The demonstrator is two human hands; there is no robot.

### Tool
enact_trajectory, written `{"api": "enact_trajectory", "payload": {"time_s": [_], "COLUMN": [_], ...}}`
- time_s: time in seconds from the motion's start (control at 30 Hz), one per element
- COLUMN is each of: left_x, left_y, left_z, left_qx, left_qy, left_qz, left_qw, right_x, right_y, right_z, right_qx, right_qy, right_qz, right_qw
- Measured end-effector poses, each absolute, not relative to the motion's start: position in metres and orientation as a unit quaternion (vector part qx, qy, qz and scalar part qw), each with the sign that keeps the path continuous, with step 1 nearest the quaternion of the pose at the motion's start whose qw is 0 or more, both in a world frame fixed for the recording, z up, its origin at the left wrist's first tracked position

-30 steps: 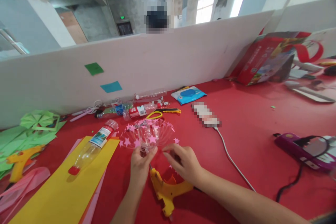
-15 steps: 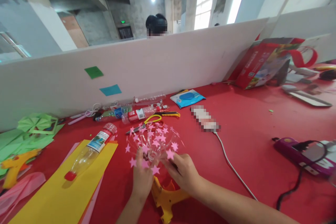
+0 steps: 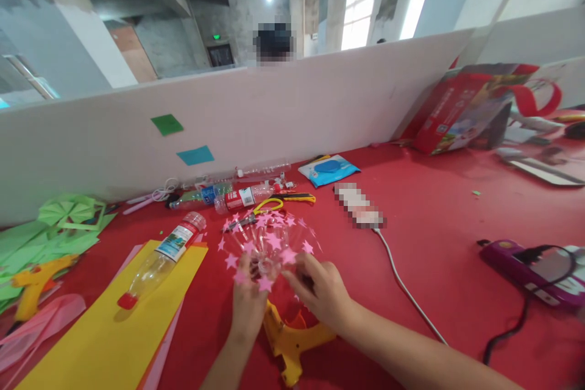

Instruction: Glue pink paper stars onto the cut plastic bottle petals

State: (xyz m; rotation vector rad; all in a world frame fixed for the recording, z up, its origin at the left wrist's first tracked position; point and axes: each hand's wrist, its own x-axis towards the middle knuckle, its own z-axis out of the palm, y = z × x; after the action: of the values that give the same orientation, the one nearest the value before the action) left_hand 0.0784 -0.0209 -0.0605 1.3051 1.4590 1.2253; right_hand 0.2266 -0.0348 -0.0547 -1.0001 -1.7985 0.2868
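A cut clear plastic bottle (image 3: 265,266) spreads into many thin strips tipped with pink paper stars, above the red table. My left hand (image 3: 248,304) is closed around its near left side, the fingers partly hidden by stars. My right hand (image 3: 322,286) is closed in a pinch at the right side, with a pink star (image 3: 287,256) at its fingertips. Just below the hands lies a yellow glue gun (image 3: 292,341), partly covered by my right wrist. Behind the stars are yellow-handled scissors (image 3: 269,206), their blades partly hidden.
Yellow paper (image 3: 105,329) at left bears a clear bottle (image 3: 159,262). A second glue gun (image 3: 36,286) rests by green paper (image 3: 68,213). Several bottles line the white partition (image 3: 320,109). A phone (image 3: 359,204), its cable and a purple power strip (image 3: 530,271) lie right.
The starred bottle has turned slightly in my left hand, so its stars sit differently. My right hand has risen a little, its fingers still at a star.
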Motion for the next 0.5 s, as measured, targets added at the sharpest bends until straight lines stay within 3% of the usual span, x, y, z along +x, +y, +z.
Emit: {"api": "enact_trajectory", "payload": {"time_s": [0.17, 0.5], "left_x": [0.076, 0.072], "left_y": [-0.017, -0.023], "left_z": [-0.066, -0.057], "left_qx": [0.512, 0.515], "left_qy": [0.59, 0.592], "left_qz": [0.485, 0.501], "left_qw": [0.392, 0.365], "right_x": [0.229, 0.227], "right_y": [-0.038, -0.041], "right_z": [-0.056, -0.055], "right_qx": [-0.319, -0.279], "right_qy": [-0.809, -0.839], "right_qz": [0.057, -0.008], "right_qw": [0.491, 0.467]}}
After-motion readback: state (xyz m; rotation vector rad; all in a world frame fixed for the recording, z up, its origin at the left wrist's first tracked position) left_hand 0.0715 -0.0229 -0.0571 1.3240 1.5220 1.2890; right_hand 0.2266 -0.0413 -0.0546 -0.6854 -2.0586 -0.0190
